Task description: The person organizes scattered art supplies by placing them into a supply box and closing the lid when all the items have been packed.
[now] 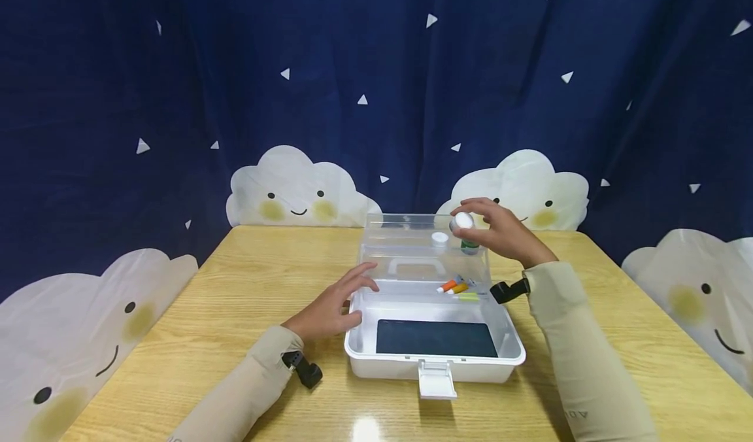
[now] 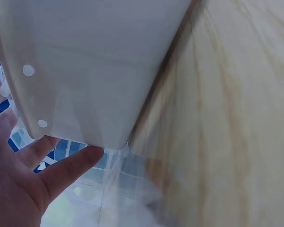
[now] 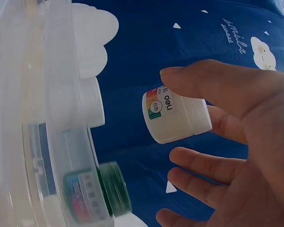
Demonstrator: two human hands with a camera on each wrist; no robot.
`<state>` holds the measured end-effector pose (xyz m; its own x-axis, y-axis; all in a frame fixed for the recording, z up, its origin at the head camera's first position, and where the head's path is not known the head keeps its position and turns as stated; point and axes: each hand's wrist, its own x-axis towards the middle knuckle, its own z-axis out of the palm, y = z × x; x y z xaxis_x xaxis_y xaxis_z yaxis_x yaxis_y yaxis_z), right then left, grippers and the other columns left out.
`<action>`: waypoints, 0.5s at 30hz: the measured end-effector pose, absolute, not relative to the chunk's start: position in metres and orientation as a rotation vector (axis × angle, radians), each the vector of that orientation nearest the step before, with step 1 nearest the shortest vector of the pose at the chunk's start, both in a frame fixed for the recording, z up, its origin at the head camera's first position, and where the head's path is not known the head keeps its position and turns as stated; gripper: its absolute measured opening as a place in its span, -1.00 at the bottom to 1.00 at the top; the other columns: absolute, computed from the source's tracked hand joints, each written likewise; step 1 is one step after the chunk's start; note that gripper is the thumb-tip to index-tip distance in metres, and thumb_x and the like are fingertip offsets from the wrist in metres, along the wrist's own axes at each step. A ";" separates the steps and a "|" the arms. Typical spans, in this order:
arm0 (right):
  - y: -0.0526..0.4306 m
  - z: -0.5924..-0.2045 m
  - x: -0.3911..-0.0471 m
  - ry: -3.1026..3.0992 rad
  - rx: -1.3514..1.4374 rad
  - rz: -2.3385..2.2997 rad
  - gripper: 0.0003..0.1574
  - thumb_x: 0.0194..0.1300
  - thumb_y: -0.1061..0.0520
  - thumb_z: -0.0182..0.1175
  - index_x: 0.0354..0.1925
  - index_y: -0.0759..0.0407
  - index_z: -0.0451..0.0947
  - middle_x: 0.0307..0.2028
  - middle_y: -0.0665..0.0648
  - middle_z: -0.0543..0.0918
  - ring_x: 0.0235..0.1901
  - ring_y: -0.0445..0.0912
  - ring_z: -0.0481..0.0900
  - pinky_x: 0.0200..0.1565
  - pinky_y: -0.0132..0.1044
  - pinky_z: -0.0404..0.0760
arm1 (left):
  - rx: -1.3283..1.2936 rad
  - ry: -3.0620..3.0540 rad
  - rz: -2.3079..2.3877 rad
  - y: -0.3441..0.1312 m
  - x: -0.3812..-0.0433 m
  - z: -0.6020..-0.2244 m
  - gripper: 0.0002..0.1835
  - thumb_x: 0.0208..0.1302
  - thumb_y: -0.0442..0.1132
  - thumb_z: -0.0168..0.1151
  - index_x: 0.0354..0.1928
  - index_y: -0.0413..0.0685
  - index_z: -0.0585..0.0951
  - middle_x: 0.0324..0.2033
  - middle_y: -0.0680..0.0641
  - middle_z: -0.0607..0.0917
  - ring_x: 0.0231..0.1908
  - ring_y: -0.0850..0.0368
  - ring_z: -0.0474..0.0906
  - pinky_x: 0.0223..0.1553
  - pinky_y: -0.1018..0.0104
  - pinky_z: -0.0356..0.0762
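My right hand [image 1: 500, 233] pinches a small white jar [image 3: 175, 118] between thumb and fingers, above the back right of a white plastic box [image 1: 388, 368]. The jar is tipped sideways in the right wrist view and bears a coloured "deli" label. Below it, a green-capped jar [image 3: 114, 189] stands in the box's clear upper compartment, near another white jar [image 1: 439, 238]. My left hand [image 1: 329, 308] is at the box's left side, fingers extended; in the left wrist view, fingertips touch the box's end wall.
The box stands open on a wooden table [image 1: 282, 259], its front latch [image 1: 436, 384] hanging down. A dark flat rectangle [image 1: 435, 339] lies inside. Small tubes with orange [image 1: 450, 286], brown and yellow-green parts lie in a clear tray. A dark blue curtain [image 1: 329, 69] hangs behind.
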<state>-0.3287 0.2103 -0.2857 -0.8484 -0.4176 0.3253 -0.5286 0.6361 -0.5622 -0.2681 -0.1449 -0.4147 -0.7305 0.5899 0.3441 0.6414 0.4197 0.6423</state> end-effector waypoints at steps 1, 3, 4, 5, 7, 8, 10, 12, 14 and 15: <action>0.209 -0.285 -0.330 -2.699 0.788 1.005 -0.41 0.20 -0.18 0.32 0.11 0.07 0.52 0.32 0.22 0.34 0.32 0.15 0.24 0.26 0.29 0.20 | -1.126 -2.590 -1.218 -0.145 -0.268 -0.415 -0.51 0.11 -0.31 0.11 0.14 0.13 0.44 0.47 0.28 -0.02 0.41 0.10 0.07 0.04 0.14 0.53; 0.205 -0.285 -0.331 -2.709 0.788 1.019 -0.41 0.19 -0.18 0.32 0.10 0.07 0.53 0.33 0.21 0.33 0.33 0.14 0.23 0.27 0.26 0.20 | -1.127 -2.585 -1.217 -0.145 -0.268 -0.415 -0.51 0.11 -0.31 0.11 0.13 0.15 0.44 0.47 0.28 -0.02 0.41 0.09 0.07 0.04 0.14 0.54; 0.203 -0.285 -0.332 -2.711 0.789 1.028 -0.41 0.20 -0.18 0.32 0.10 0.08 0.53 0.33 0.21 0.33 0.33 0.13 0.22 0.28 0.25 0.20 | -1.127 -2.584 -1.216 -0.145 -0.268 -0.416 -0.51 0.10 -0.30 0.11 0.13 0.16 0.44 0.47 0.28 -0.01 0.41 0.09 0.07 0.04 0.14 0.54; 0.201 -0.284 -0.333 -2.712 0.790 1.033 -0.42 0.20 -0.18 0.32 0.09 0.07 0.54 0.33 0.21 0.33 0.34 0.12 0.21 0.29 0.24 0.20 | -1.124 -2.585 -1.216 -0.145 -0.268 -0.416 -0.51 0.11 -0.30 0.11 0.13 0.18 0.43 0.47 0.29 -0.01 0.41 0.09 0.07 0.04 0.14 0.54; 0.197 -0.283 -0.334 -2.717 0.790 1.040 -0.44 0.20 -0.17 0.32 0.07 0.07 0.55 0.33 0.20 0.32 0.35 0.12 0.20 0.30 0.21 0.20 | -1.122 -2.585 -1.219 -0.144 -0.268 -0.415 -0.51 0.11 -0.30 0.11 0.14 0.17 0.44 0.47 0.30 -0.01 0.41 0.09 0.08 0.03 0.13 0.54; 0.195 -0.283 -0.334 -2.718 0.788 1.045 -0.44 0.19 -0.17 0.32 0.06 0.08 0.56 0.34 0.20 0.32 0.35 0.11 0.20 0.30 0.20 0.20 | -1.121 -2.586 -1.218 -0.144 -0.268 -0.415 -0.51 0.11 -0.30 0.11 0.14 0.16 0.44 0.47 0.30 -0.02 0.41 0.09 0.08 0.03 0.13 0.55; 0.192 -0.282 -0.335 -2.717 0.784 1.052 -0.44 0.19 -0.17 0.33 0.05 0.12 0.57 0.34 0.20 0.32 0.36 0.12 0.19 0.30 0.19 0.21 | -1.118 -2.592 -1.220 -0.144 -0.268 -0.415 -0.52 0.12 -0.30 0.10 0.14 0.15 0.44 0.46 0.31 -0.02 0.41 0.10 0.08 0.03 0.13 0.54; 0.188 -0.282 -0.336 -2.724 0.784 1.057 -0.42 0.18 -0.16 0.33 0.05 0.14 0.57 0.34 0.21 0.32 0.36 0.12 0.18 0.30 0.19 0.21 | -1.119 -2.589 -1.217 -0.144 -0.267 -0.415 -0.52 0.13 -0.31 0.11 0.14 0.12 0.44 0.47 0.31 -0.01 0.41 0.07 0.08 0.03 0.10 0.55; 0.184 -0.281 -0.337 -2.731 0.786 1.065 -0.41 0.18 -0.16 0.34 0.06 0.16 0.57 0.35 0.21 0.31 0.36 0.13 0.17 0.31 0.19 0.20 | -1.118 -2.587 -1.213 -0.144 -0.268 -0.416 -0.52 0.12 -0.30 0.11 0.14 0.13 0.45 0.47 0.30 -0.01 0.41 0.06 0.09 0.03 0.09 0.55; 0.182 -0.281 -0.338 -2.737 0.785 1.070 -0.41 0.17 -0.16 0.34 0.05 0.15 0.58 0.35 0.21 0.31 0.37 0.13 0.17 0.31 0.19 0.19 | -1.117 -2.587 -1.211 -0.144 -0.268 -0.416 -0.52 0.12 -0.30 0.11 0.13 0.14 0.45 0.47 0.30 -0.01 0.41 0.05 0.09 0.03 0.09 0.55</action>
<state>-0.3382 0.1816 -0.2810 -0.8622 -0.4282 0.2707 -0.4983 0.6201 -0.6060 -0.2677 -0.1445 -0.4157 -0.7321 0.5842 0.3503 0.6432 0.4234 0.6380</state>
